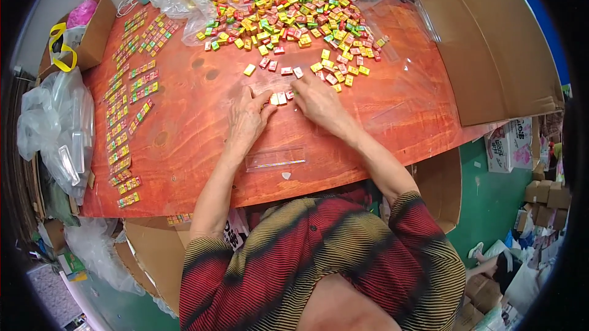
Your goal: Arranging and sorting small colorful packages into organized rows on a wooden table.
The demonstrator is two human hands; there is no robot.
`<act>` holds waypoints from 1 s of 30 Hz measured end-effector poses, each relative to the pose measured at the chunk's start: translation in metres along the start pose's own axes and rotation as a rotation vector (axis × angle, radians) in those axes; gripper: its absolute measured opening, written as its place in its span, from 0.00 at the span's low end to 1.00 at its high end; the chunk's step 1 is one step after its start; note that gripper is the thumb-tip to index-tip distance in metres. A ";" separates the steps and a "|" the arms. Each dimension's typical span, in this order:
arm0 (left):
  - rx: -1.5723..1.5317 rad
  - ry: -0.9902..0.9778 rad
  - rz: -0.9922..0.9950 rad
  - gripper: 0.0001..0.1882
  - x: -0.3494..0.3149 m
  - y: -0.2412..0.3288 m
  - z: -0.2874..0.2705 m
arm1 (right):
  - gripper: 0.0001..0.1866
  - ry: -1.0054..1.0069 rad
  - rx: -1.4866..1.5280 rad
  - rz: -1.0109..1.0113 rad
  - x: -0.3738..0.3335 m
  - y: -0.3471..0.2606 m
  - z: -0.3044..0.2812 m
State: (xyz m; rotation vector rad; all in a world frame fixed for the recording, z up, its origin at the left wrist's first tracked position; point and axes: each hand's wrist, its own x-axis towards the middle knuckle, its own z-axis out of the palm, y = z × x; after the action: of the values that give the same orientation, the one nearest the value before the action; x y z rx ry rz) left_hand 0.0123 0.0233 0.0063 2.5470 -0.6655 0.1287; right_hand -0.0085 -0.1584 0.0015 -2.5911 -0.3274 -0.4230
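Aligning, apparently, a row of small oblong red-and-white boxes (282, 98) midway on the red wooden table (208, 141), you pinch its left end with your left hand (248, 113), right hand's (320, 103) hold unclear; pressing everything flush likely comes next.

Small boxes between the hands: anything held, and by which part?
Left hand seems to pinch the short row of boxes by its left end. Whether the right hand holds any cannot be told; contact is hidden.
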 end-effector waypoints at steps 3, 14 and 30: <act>0.013 0.019 0.006 0.17 0.000 -0.001 0.002 | 0.07 -0.115 -0.077 0.004 0.004 0.001 0.004; 0.029 0.042 0.013 0.16 -0.002 -0.002 0.003 | 0.11 -0.239 -0.110 0.046 0.011 0.010 -0.026; -0.021 0.102 0.024 0.16 -0.001 -0.003 0.007 | 0.08 -0.186 -0.059 0.217 -0.034 -0.008 -0.003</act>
State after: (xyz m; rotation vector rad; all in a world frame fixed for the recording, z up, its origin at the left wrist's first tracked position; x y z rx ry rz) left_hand 0.0127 0.0225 -0.0016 2.4945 -0.6542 0.2569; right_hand -0.0431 -0.1583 -0.0052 -2.6928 -0.0946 -0.1170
